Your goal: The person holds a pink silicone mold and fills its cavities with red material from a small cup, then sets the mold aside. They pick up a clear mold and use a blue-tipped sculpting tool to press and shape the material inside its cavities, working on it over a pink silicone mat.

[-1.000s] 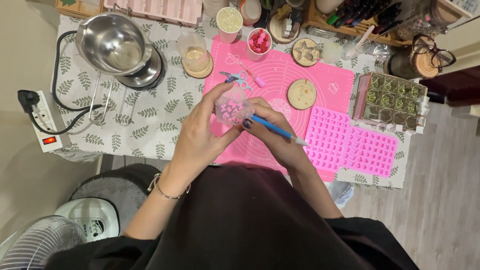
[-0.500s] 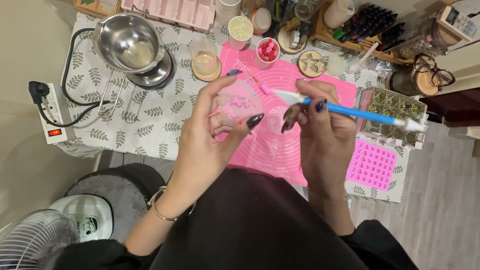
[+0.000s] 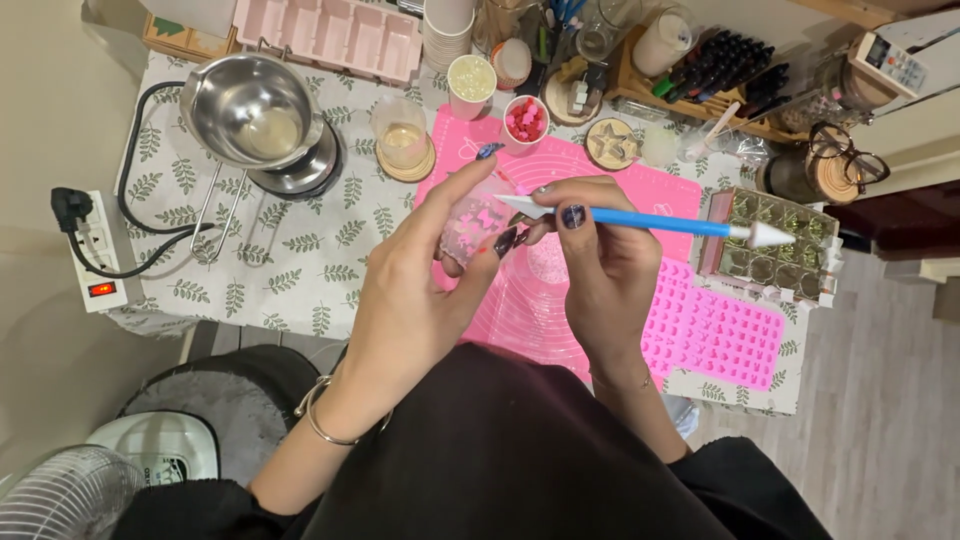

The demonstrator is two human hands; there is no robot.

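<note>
Nearest the camera, the left hand point(image 3: 420, 290) was lifted above the table, its fingers and thumb closed around a small clear cup point(image 3: 472, 222) that held pale pink pieces; the cup sat tilted toward the other hand. Just beside it, the right hand point(image 3: 600, 265) pinched a blue-handled tool point(image 3: 660, 221) between thumb and fingertips, pen-fashion, with one white tip touching the cup's rim and the other white tip pointing away to the right. To do this well, it seemed wise to keep the cup steady and tilted, brace the two hands against each other, and work the tip gently so no piece sprang out. Below the hands lay a pink silicone mat point(image 3: 640, 170), and to the right of it a pink mould sheet point(image 3: 725, 335) with many small cavities. Beyond that stood a tray of square cells point(image 3: 775, 250). Farther back, a small cup of red pieces point(image 3: 525, 120) rested at the mat's far edge, near a glass point(image 3: 402, 140) on a coaster. Farthest left, a steel bowl point(image 3: 252, 105) sat on a hot plate, its cable running to a power strip point(image 3: 92, 250).
</note>
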